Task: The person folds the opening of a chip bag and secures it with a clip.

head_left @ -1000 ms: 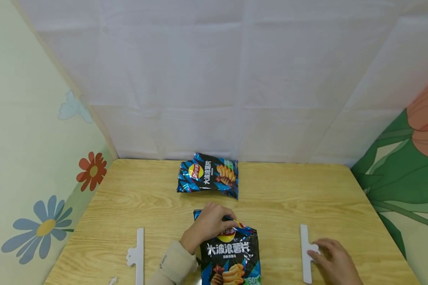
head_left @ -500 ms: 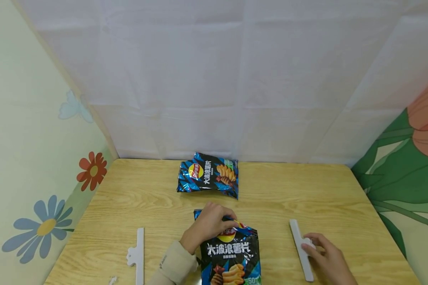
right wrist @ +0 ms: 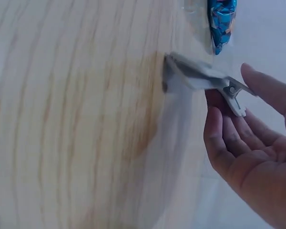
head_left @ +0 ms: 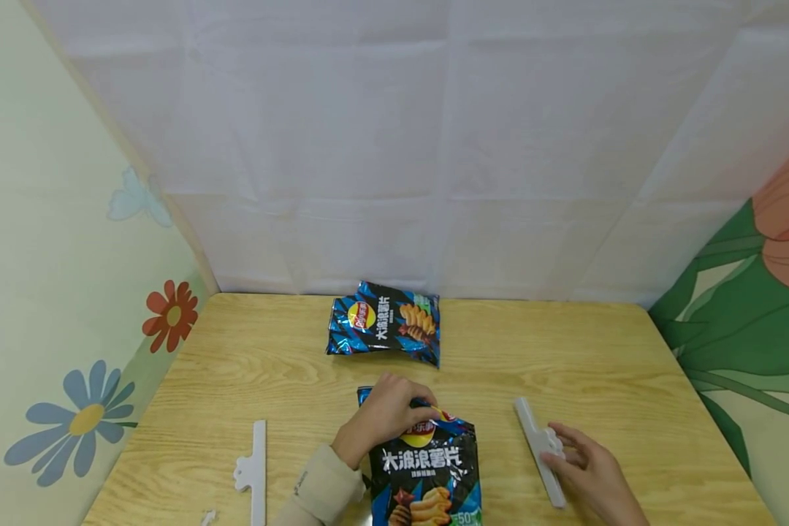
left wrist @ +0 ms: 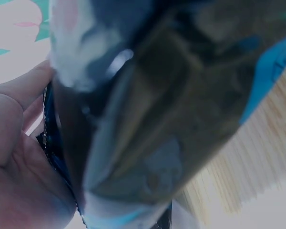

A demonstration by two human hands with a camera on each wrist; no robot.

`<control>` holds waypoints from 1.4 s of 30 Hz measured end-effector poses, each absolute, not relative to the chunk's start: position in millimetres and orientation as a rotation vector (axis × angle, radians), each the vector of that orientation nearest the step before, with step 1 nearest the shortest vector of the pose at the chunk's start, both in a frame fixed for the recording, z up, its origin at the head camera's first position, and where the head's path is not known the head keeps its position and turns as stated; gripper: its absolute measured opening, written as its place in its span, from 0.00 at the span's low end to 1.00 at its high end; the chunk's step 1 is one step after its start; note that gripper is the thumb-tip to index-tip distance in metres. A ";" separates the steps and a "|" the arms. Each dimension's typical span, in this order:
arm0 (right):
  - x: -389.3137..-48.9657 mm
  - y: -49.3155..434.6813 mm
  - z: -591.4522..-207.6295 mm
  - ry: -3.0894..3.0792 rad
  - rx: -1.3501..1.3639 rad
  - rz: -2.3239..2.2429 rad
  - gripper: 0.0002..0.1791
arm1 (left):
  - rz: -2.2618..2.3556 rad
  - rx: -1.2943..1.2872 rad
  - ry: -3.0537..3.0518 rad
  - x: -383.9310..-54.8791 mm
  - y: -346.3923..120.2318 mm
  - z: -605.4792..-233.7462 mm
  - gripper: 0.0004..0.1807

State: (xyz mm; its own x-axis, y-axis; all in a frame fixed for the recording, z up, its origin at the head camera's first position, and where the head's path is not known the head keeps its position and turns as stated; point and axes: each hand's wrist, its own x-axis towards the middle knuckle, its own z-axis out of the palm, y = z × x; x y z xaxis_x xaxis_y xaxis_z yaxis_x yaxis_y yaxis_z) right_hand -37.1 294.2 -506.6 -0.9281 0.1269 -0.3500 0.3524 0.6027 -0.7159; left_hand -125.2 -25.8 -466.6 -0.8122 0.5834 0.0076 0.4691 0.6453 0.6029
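Note:
At the table's front, a black and blue bag of chips (head_left: 427, 467) stands with its printed face toward me. My left hand (head_left: 388, 415) grips the top of this bag; in the left wrist view the crinkled bag (left wrist: 148, 119) fills most of the picture, with thumb and fingers around its edge (left wrist: 33, 114). On the right, my right hand (head_left: 592, 467) pinches the handle of a long white bag clip (head_left: 540, 453). Seen from the right wrist, the clip (right wrist: 200, 76) sits between thumb and fingers, its long bars pointing away from the palm.
A second white bag clip (head_left: 258, 475) lies on the wooden table (head_left: 289, 351) at the left, with a small white scrap (head_left: 208, 518) near it. Farther back, another bag of chips (head_left: 384, 323) lies close to the white cloth backdrop (head_left: 394, 146).
The right hand has moved left toward the front bag with the clip, which has turned so its far end leans left. The left hand and both bags have stayed put.

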 end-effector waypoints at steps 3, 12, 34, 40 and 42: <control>-36.6 292.4 -506.4 2.583 0.414 -1.219 0.37 | 0.905 0.869 2.675 -125.2 -26.0 -466.8 0.08; -37.1 286.4 -505.6 2.645 0.412 -1.209 0.30 | 0.897 0.886 2.689 -124.8 -26.6 -467.1 0.08; -39.4 263.4 -495.6 2.719 0.453 -1.329 0.29 | 0.883 0.898 2.693 -125.0 -25.7 -467.0 0.07; -37.2 253.2 -493.1 2.836 0.334 -1.378 0.22 | 0.872 0.885 2.683 -125.4 -25.3 -465.7 0.07; -38.2 250.4 -492.4 2.850 0.319 -1.381 0.22 | 0.869 0.878 2.679 -125.5 -25.1 -465.3 0.07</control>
State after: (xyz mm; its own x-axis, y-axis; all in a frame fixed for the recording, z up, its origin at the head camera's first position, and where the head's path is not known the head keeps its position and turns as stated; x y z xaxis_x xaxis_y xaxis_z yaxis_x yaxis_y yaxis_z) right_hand -38.2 250.4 -492.4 -0.9791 0.1972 -0.0502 0.1616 0.6036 -0.7808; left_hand -125.5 -25.1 -465.3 -0.8062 0.5917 0.0010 0.4796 0.6525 0.5867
